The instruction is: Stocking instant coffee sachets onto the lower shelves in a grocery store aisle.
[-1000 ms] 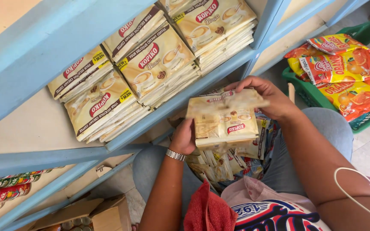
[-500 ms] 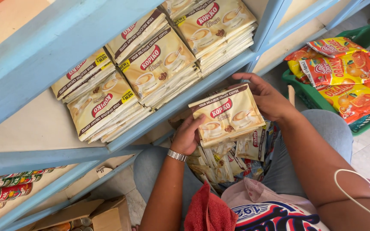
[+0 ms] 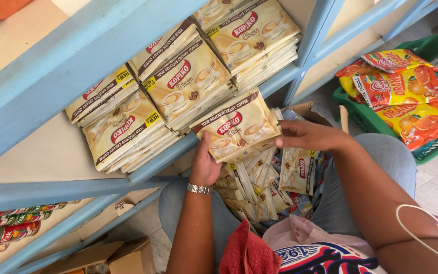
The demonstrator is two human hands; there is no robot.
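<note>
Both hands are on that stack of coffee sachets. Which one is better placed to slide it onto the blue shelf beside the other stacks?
Left, probably. The left hand grips the sachet stack from below at the end nearest the blue shelf. The right hand only steadies the far edge.

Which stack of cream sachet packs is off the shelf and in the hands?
The stack gripped between the left hand and right hand, in front of the blue shelf; the other stacks lie on it.

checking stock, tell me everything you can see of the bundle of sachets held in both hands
The bundle of cream and brown glossy coffee sachets is a flat stack of matching packets, each printed with cups of coffee. It is tilted, face up, at the blue shelf edge. The left hand grips its lower left edge; the right hand steadies its right side. More sachets lie beneath.
</note>
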